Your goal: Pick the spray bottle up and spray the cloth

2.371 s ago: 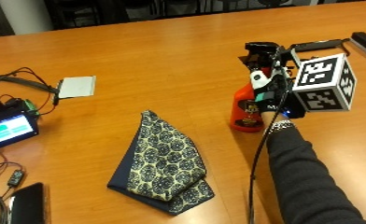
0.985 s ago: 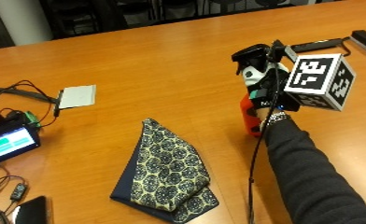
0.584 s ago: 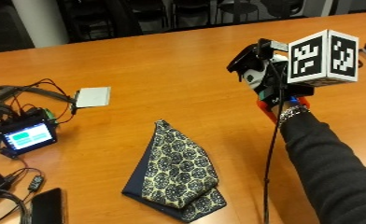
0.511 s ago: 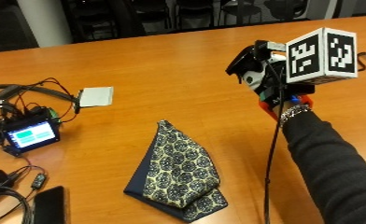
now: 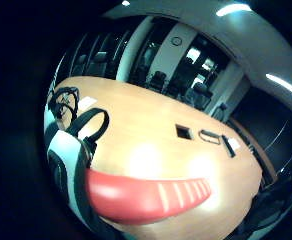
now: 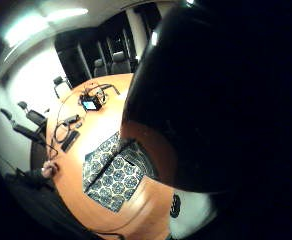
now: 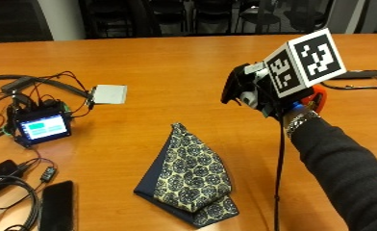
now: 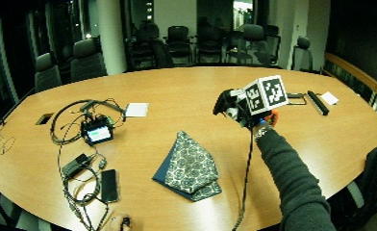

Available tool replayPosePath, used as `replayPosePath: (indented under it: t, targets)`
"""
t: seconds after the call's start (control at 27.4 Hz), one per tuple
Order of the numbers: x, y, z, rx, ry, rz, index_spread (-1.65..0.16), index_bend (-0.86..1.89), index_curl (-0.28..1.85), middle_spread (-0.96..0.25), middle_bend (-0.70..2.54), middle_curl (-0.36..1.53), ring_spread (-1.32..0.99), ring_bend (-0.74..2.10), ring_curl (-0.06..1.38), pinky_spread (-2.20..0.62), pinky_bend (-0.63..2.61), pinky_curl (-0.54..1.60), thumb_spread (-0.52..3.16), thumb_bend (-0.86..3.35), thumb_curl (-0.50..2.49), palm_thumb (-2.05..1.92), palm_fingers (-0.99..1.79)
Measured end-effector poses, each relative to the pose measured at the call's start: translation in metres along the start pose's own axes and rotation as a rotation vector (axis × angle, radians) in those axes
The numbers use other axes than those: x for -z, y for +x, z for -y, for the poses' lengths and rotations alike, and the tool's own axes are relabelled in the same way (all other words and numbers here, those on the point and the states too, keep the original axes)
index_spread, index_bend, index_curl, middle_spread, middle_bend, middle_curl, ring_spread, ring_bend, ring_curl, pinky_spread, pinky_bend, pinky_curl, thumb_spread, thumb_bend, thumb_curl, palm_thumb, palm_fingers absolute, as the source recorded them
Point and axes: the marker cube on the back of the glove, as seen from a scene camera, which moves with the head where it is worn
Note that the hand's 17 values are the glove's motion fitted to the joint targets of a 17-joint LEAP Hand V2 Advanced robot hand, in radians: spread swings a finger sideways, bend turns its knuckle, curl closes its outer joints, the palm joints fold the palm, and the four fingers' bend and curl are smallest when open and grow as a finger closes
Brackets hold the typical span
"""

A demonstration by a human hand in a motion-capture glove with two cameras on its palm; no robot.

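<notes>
black glove (image 7: 252, 94), dark sleeve (image 7: 342, 163), wristband (image 7: 298, 121)

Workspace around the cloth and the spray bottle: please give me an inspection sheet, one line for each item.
Surface: wooden conference table, orange-brown.
Job's things: patterned cloth lies folded flat on the table; the spray bottle, orange-red, is held above the table, mostly hidden behind the hand.
Clutter: small screen device lit, white card, dark phone, and a black flat object at the far edge.
Hand: gloved right hand grips the bottle in the air, to the side of the cloth and not over it.
Cables: black cables tangled around the screen device; more near the phone.
Surroundings: office chairs behind the table, in a dark room.
</notes>
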Motion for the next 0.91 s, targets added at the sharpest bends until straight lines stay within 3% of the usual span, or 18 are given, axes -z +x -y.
replayPosePath:
  t: [0.91]
  targets:
    - [-0.032,-0.063,-0.036,0.464,-0.041,-0.272,-0.26,0.31,0.55,-0.20,0.58,0.51,-0.22,0.68,0.47,-0.33,0.49,0.43,0.42,-0.03,0.76,0.93,1.39]
